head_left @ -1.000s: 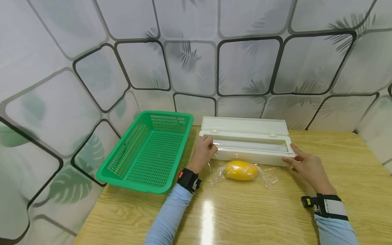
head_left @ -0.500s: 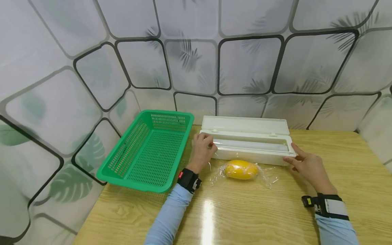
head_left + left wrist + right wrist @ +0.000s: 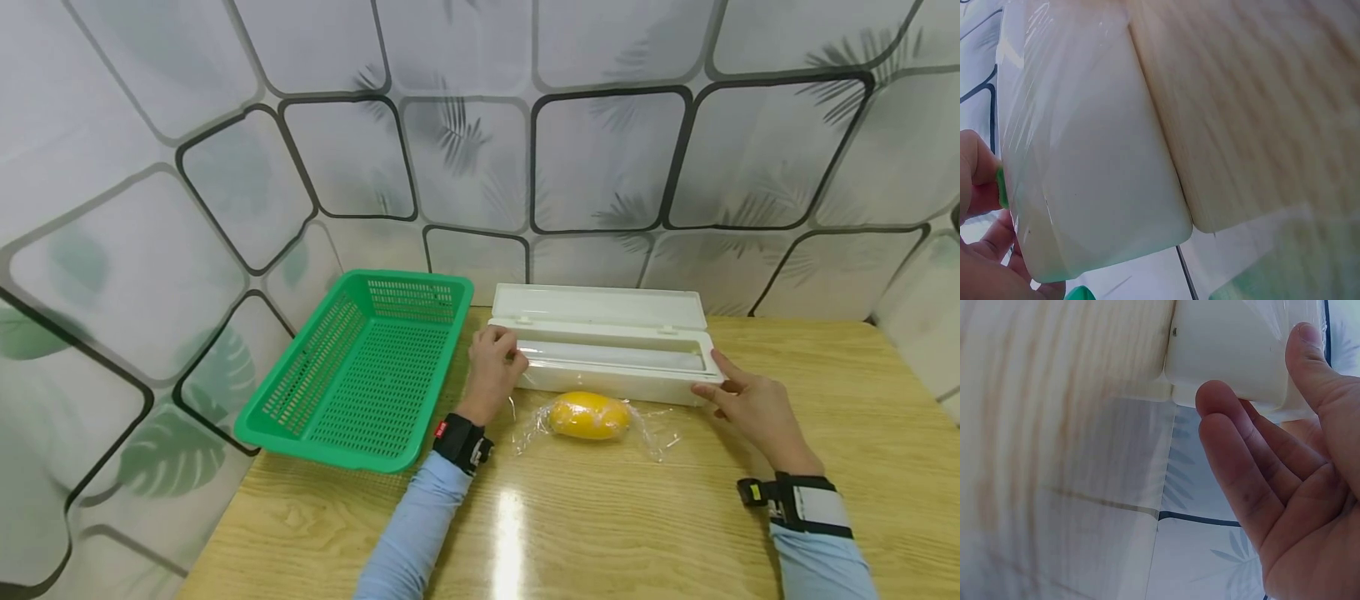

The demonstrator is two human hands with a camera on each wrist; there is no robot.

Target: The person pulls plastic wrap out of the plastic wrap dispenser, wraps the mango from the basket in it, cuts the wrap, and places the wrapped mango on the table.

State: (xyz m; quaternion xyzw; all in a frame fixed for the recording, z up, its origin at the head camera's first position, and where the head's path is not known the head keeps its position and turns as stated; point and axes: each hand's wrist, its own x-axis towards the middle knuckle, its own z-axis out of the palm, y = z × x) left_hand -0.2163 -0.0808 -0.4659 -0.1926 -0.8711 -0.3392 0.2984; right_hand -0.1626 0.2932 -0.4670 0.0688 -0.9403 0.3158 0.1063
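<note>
A white cling film dispenser [image 3: 622,385] lies on the table with its lid raised, a roll of film [image 3: 611,356] inside. My left hand [image 3: 492,375] has curled fingers at its left end. In the left wrist view, those fingers pinch a small green piece [image 3: 1002,186] against the box edge; most of it is hidden. My right hand [image 3: 753,408] grips the box's right front corner between thumb and fingers. In front of the box lies a yellow, oblong thing [image 3: 590,416] wrapped in clear film, its loose ends spread sideways.
A green plastic basket [image 3: 375,383] with slotted walls stands left of the box, close to my left forearm. The wooden table [image 3: 622,525] meets a patterned curtain wall [image 3: 607,167] behind the box and on the left.
My left hand's fingers have shifted very slightly left along the box's end. The right hand, the box and the wrapped yellow thing stay in place.
</note>
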